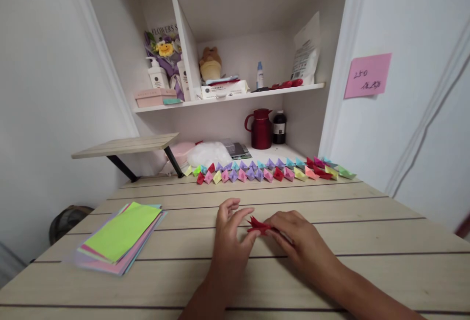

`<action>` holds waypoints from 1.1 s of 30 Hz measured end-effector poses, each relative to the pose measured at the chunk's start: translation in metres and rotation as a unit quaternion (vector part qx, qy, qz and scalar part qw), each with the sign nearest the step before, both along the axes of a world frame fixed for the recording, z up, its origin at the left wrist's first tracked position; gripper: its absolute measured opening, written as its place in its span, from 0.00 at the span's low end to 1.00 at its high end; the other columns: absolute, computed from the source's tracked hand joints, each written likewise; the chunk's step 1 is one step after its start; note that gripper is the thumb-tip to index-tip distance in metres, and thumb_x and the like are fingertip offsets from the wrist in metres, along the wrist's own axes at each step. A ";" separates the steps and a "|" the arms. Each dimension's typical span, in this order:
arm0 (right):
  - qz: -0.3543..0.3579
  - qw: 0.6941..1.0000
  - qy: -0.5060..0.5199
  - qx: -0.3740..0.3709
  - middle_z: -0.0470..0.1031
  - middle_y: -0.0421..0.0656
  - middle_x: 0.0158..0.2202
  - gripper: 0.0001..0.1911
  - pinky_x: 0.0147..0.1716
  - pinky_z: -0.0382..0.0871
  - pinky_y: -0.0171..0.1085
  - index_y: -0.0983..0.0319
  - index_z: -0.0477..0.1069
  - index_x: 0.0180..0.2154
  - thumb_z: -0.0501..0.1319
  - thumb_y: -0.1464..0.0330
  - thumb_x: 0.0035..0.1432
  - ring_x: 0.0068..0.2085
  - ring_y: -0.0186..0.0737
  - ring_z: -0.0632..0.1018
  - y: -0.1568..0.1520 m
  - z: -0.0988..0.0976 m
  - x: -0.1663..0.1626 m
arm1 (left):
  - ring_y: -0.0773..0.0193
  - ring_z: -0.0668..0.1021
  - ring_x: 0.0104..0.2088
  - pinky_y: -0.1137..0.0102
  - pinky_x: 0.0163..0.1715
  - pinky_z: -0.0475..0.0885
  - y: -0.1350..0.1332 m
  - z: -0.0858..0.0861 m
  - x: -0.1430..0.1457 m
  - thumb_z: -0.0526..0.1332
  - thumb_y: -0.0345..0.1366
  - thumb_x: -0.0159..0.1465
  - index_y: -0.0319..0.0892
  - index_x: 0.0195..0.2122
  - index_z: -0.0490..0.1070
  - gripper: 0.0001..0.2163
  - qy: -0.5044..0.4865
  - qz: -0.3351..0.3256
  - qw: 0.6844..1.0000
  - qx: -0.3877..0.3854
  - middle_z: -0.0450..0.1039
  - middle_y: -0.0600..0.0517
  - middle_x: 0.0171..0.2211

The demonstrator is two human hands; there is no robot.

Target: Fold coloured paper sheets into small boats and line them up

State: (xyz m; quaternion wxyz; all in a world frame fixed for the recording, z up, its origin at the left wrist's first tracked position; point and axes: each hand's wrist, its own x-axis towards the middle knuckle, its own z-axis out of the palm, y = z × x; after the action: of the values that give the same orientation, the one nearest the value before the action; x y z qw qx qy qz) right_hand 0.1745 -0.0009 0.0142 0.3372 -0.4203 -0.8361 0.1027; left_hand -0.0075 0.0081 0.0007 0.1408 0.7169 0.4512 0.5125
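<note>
A small folded piece of red paper [259, 225] is held just above the middle of the wooden table [183, 281]. My right hand [293, 234] pinches its right side between thumb and fingers. My left hand [233, 229] is at its left, thumb and fingers spread apart, with the thumb tip close to the paper's lower left edge. Whether that thumb touches the paper, I cannot tell. Pointed flaps stick out of the red paper toward the left hand.
Rows of small folded paper boats [251, 174] line the table's back edge. A stack of coloured paper sheets [125, 232] lies at the left, yellow-green on top. Behind stand a small raised wooden shelf [127, 144], a red jug [261, 129] and a dark bottle [279, 128].
</note>
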 end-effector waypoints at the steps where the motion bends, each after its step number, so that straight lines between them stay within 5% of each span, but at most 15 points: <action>1: -0.003 1.000 -0.020 0.019 0.77 0.44 0.35 0.11 0.39 0.62 0.42 0.57 0.72 0.38 0.52 0.70 0.64 0.36 0.43 0.74 0.000 0.001 0.002 | 0.54 0.69 0.54 0.56 0.56 0.65 0.000 0.000 -0.001 0.65 0.27 0.54 0.49 0.42 0.75 0.15 0.011 -0.004 1.000 -0.002 0.62 0.47 0.51; 7: 0.010 0.998 -0.047 0.043 0.76 0.43 0.35 0.12 0.39 0.61 0.42 0.56 0.72 0.40 0.52 0.74 0.63 0.37 0.42 0.73 -0.003 0.007 0.009 | 0.55 0.69 0.53 0.59 0.54 0.65 -0.006 0.011 -0.002 0.65 0.25 0.53 0.46 0.32 0.74 0.09 0.033 -0.015 0.999 -0.025 0.67 0.48 0.49; 11: 0.013 0.996 0.070 -0.051 0.76 0.42 0.35 0.09 0.41 0.62 0.41 0.57 0.73 0.36 0.54 0.69 0.63 0.38 0.42 0.74 -0.006 0.010 0.004 | 0.59 0.75 0.36 0.65 0.42 0.68 -0.006 0.015 0.001 0.65 0.26 0.50 0.44 0.24 0.72 0.06 -0.025 -0.042 0.990 -0.134 0.74 0.53 0.30; 16: 0.062 0.928 0.286 -0.233 0.74 0.40 0.34 0.10 0.36 0.65 0.37 0.59 0.71 0.38 0.62 0.60 0.57 0.36 0.40 0.73 0.000 0.002 -0.004 | 0.68 0.69 0.24 0.73 0.28 0.63 -0.004 0.008 0.006 0.67 0.36 0.50 0.40 0.23 0.70 0.07 -0.262 -0.100 0.913 -0.297 0.70 0.55 0.21; 19: 0.079 0.875 0.374 -0.296 0.72 0.38 0.31 0.15 0.32 0.63 0.34 0.61 0.71 0.37 0.67 0.60 0.50 0.32 0.36 0.70 0.005 -0.005 -0.008 | 0.70 0.68 0.25 0.74 0.29 0.62 -0.006 0.005 0.007 0.69 0.38 0.51 0.38 0.24 0.70 0.10 -0.323 -0.105 0.885 -0.318 0.70 0.55 0.22; 22: 0.051 0.855 0.398 -0.327 0.68 0.36 0.24 0.14 0.28 0.58 0.33 0.63 0.70 0.29 0.67 0.59 0.49 0.27 0.32 0.66 0.006 -0.007 -0.009 | 0.69 0.69 0.27 0.73 0.33 0.64 -0.009 0.006 0.006 0.69 0.39 0.52 0.38 0.23 0.70 0.11 -0.345 -0.134 0.867 -0.333 0.70 0.55 0.23; 27: 0.026 0.858 0.382 -0.343 0.65 0.36 0.21 0.16 0.25 0.52 0.33 0.63 0.68 0.25 0.65 0.57 0.51 0.24 0.31 0.61 0.004 -0.005 -0.004 | 0.68 0.71 0.29 0.69 0.39 0.67 -0.010 0.011 0.004 0.69 0.42 0.52 0.37 0.26 0.73 0.12 -0.377 -0.176 0.821 -0.390 0.70 0.53 0.25; 33: 0.025 0.900 0.297 -0.317 0.54 0.32 0.19 0.19 0.22 0.46 0.33 0.61 0.60 0.21 0.64 0.58 0.53 0.23 0.29 0.54 0.006 -0.008 0.000 | 0.67 0.72 0.30 0.73 0.34 0.65 -0.009 0.012 0.001 0.70 0.38 0.49 0.37 0.29 0.74 0.11 -0.296 -0.126 0.873 -0.367 0.73 0.52 0.27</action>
State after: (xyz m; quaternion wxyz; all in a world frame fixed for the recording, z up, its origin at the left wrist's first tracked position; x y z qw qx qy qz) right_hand 0.1744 0.0046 0.0065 0.4165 -0.4340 -0.6305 0.4905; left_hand -0.0067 -0.0009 0.0123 0.5842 0.4794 0.4499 0.4759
